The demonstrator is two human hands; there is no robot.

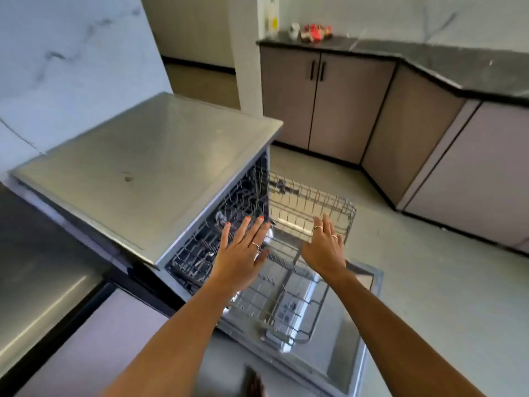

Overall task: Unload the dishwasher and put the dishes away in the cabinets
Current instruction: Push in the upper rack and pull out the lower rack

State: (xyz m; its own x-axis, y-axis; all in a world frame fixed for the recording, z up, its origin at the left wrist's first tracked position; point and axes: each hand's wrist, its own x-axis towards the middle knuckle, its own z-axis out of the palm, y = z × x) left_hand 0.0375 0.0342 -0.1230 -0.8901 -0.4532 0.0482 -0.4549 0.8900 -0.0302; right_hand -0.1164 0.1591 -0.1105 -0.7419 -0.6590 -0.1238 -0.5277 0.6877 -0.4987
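Observation:
A steel dishwasher [148, 167] stands open with its door [346, 351] folded down flat. Its upper wire rack [309, 204] is partly pulled out and looks bare of dishes. The lower wire rack [286, 310] is drawn out over the door and also looks bare. My left hand [243, 253] hovers flat, fingers spread, over the near left edge of the upper rack, holding nothing. My right hand [325, 247] is over the rack's front rail, fingers apart; whether it touches the wire I cannot tell.
Beige lower cabinets [317, 101] with black handles and a dark countertop [446, 64] run along the back and right. Small red and white items [315, 32] sit on that counter. A steel surface [34, 270] lies at my left. Pale floor [429, 276] spreads to the right.

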